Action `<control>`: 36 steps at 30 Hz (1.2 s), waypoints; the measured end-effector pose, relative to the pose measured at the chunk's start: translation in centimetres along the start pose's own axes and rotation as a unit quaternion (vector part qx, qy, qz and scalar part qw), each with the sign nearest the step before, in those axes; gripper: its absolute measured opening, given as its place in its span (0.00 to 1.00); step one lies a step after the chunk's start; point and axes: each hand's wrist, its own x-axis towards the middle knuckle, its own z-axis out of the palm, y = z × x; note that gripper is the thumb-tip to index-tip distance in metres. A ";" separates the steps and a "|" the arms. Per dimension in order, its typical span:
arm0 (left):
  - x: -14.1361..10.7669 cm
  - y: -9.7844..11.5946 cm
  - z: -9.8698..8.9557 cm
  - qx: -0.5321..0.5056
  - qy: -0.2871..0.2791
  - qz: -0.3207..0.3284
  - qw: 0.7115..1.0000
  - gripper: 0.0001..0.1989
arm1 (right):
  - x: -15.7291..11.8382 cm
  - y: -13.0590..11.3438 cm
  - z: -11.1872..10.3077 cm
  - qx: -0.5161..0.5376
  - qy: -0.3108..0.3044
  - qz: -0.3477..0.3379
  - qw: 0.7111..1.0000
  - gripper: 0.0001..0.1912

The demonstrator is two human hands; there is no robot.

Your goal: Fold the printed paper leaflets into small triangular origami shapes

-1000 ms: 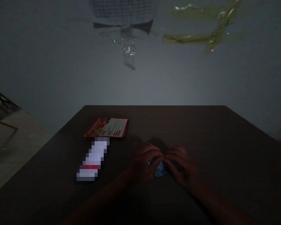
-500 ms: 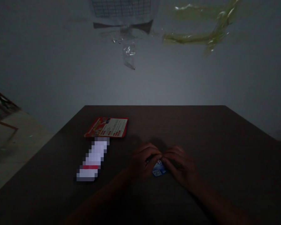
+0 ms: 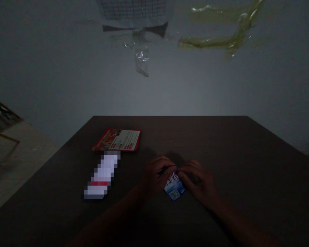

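Observation:
Both hands meet over the dark table, pinching the upper edge of a small blue packet [image 3: 175, 187] between thumbs and fingers. My left hand [image 3: 158, 173] grips its top left side, and my right hand [image 3: 199, 176] closes on the top right corner. White and red lettering and a QR code show on the packet's face, which hangs below the fingertips towards me. The fingertips partly hide its upper edge.
A red and white printed card or booklet [image 3: 118, 140] lies at the table's left. Just in front of it is a pale, pixelated long object [image 3: 103, 175]. The brown table [image 3: 208, 137] meets a wall [image 3: 195, 85] with tape on it.
More of the packet's face now shows, with its lettering and whole QR code in sight; its lower end has swung towards me. Both hands stay almost in place.

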 end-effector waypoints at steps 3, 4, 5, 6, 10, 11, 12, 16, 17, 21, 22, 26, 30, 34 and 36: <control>-0.1 0.0 0.0 -0.005 0.010 -0.009 1.000 0.03 | 0.0 -0.2 -0.1 -0.003 -0.012 -0.004 1.000 0.05; -0.1 -0.1 0.0 -0.007 0.011 -0.012 1.000 0.03 | 0.1 -0.2 -0.1 -0.003 -0.014 -0.005 1.000 0.05; -0.1 -0.1 0.0 -0.010 0.013 -0.015 1.000 0.03 | 0.1 -0.3 -0.1 -0.002 -0.014 -0.006 1.000 0.05; -0.1 -0.1 0.0 -0.012 0.013 -0.017 1.000 0.03 | 0.1 -0.4 -0.1 -0.001 -0.014 -0.004 1.000 0.05; -0.1 0.0 0.1 -0.019 0.020 -0.029 0.999 0.03 | 0.1 -0.4 -0.1 0.007 -0.013 0.019 1.000 0.05; -0.1 -0.1 0.1 -0.019 0.024 -0.032 0.999 0.03 | 0.1 -0.3 0.0 0.010 -0.014 0.026 1.000 0.04; -0.1 -0.1 0.0 -0.019 0.027 -0.036 0.999 0.03 | 0.1 -0.3 0.0 0.011 -0.016 0.032 0.999 0.04; -0.2 -0.1 0.0 -0.021 0.032 -0.053 0.998 0.03 | -0.1 -0.1 0.0 0.013 -0.020 0.036 0.999 0.04; -0.3 -0.2 0.0 -0.021 0.030 -0.058 0.998 0.04 | -0.1 -0.1 -0.1 0.014 -0.020 0.036 0.999 0.04; -0.3 -0.4 0.1 -0.029 0.017 -0.070 0.997 0.03 | -0.2 -0.1 -0.2 0.020 -0.019 0.037 0.999 0.04; -0.3 -0.5 0.1 -0.030 0.014 -0.072 0.997 0.03 | -0.2 -0.1 -0.2 0.021 -0.018 0.039 0.999 0.04; -0.3 -0.6 0.0 -0.031 0.016 -0.088 0.996 0.03 | -0.2 0.1 0.0 0.027 -0.019 0.055 0.998 0.04; -0.4 -0.7 -0.2 -0.033 0.026 -0.116 0.992 0.05 | -0.2 0.4 0.1 0.035 -0.034 0.081 0.996 0.04; -0.4 -0.8 -0.2 -0.036 0.027 -0.153 0.987 0.07 | -0.1 0.4 0.0 0.040 -0.033 0.089 0.995 0.05; -0.3 -0.9 -0.2 -0.031 0.028 -0.174 0.984 0.08 | -0.1 0.5 0.0 0.043 -0.028 0.108 0.993 0.07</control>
